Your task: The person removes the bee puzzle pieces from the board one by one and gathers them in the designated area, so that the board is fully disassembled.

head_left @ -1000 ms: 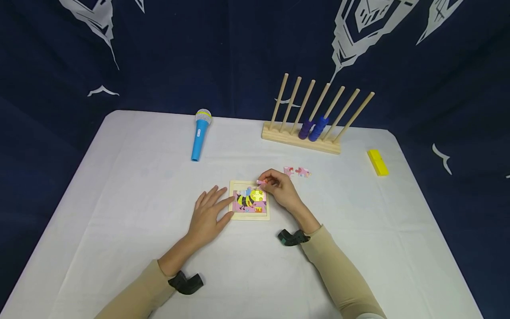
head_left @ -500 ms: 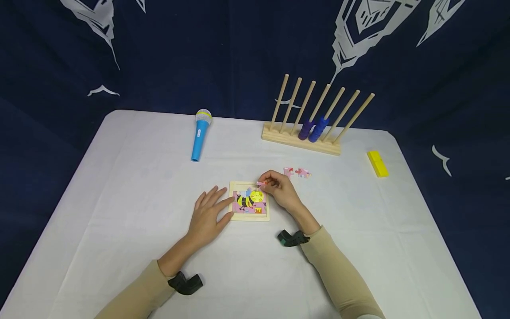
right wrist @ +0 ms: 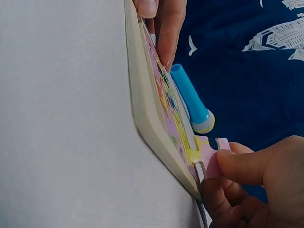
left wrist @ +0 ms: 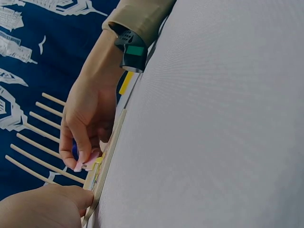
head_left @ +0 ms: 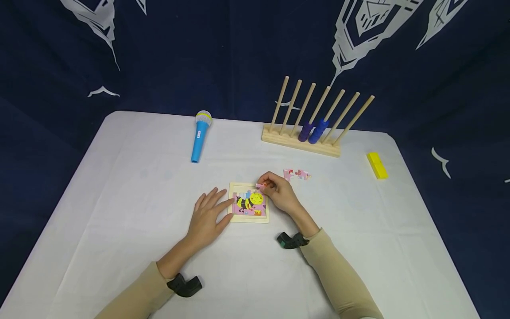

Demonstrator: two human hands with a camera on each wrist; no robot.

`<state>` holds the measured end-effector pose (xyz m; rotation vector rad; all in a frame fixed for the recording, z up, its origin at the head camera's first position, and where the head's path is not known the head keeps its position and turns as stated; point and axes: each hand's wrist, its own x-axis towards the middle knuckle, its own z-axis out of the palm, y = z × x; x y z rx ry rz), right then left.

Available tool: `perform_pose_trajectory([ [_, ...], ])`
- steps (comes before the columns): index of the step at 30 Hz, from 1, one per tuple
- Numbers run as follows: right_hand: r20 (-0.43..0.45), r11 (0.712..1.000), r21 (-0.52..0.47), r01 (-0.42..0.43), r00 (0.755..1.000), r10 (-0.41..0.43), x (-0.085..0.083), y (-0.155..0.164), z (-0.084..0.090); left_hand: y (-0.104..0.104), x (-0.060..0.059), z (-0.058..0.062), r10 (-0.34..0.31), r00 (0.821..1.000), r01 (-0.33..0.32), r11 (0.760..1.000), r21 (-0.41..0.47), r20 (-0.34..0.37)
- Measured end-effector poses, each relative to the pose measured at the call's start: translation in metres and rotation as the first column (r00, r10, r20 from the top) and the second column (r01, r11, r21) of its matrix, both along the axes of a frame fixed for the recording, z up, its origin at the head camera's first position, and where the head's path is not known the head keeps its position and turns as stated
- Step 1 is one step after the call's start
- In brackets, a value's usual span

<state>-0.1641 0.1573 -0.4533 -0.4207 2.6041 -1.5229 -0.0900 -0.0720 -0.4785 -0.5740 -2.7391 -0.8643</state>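
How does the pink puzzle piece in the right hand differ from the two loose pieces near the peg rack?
The held piece is pinched by the right hand, tilted over the puzzle board at its far right corner. The loose pieces lie flat on the table, untouched, apart from the board. All look pink.

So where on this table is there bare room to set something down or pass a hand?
Bare cloth runs along the left side below the toy microphone, across the near edge, and between the yellow block and the right arm. It is crowded around the puzzle board, where the left hand, right hand and loose pieces gather.
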Motion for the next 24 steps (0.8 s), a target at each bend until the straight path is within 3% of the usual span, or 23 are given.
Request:
perform_pose_trajectory([
  [8, -0.101, 0.998, 0.07, -0.006, 0.995, 0.013, 0.001, 0.0, -0.001, 0.0, 0.0, 0.002, -0.002, 1.0, 0.002, 1.0, 0.012, 0.003],
  [17, -0.055, 0.999, -0.007, -0.037, 0.998, 0.037, 0.002, 0.0, 0.001, 0.0, -0.001, -0.001, -0.007, 1.0, 0.007, 1.0, -0.001, -0.015],
  [21, 0.002, 0.992, -0.113, -0.055, 0.998, 0.056, 0.005, -0.003, 0.019, -0.001, 0.0, -0.002, -0.008, 1.0, 0.008, 1.0, 0.002, -0.022],
  [24, 0.002, 0.989, -0.145, -0.012, 1.0, 0.013, 0.007, 0.004, 0.041, 0.002, 0.0, -0.002, -0.009, 0.999, 0.009, 1.0, 0.01, -0.032],
])
